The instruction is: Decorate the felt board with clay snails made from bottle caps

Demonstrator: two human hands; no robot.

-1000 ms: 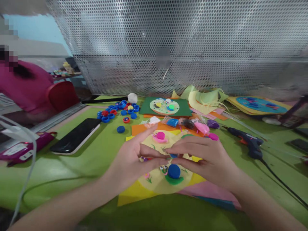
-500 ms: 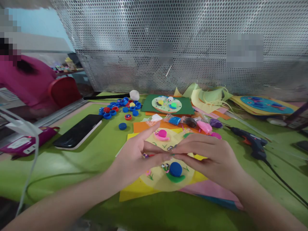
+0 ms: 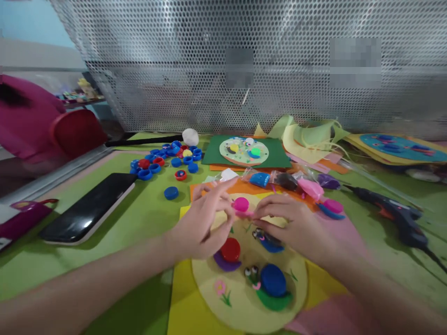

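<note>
A round cream piece (image 3: 249, 307) carries several snails with bottle-cap shells. At its far side is a snail with a hot pink cap (image 3: 240, 204) and a pink clay body. My left hand (image 3: 206, 223) hovers at its left, index finger stretched out and thumb apart, holding nothing I can see. From the right, my right hand (image 3: 293, 216) reaches its fingertips to the pink body's end, the thumb slightly apart from them. Closer to me are a red-capped snail (image 3: 230, 250), a blue-capped snail (image 3: 273, 280) with googly eyes, and a dark-shelled snail (image 3: 268, 239) partly under my right hand.
Blue and red bottle caps (image 3: 145, 174) cluster at the back left, near a black phone (image 3: 91, 207). Bagged clay (image 3: 286, 181) lies behind the cream piece. A hot glue gun (image 3: 387, 209) with its cord lies right. A finished snail picture (image 3: 209, 153) stands behind; a person in pink (image 3: 31, 121) sits left.
My hands have drawn apart and moved from above the middle of the cream piece to the pink snail. The view has shifted closer, uncovering the red and dark snails.
</note>
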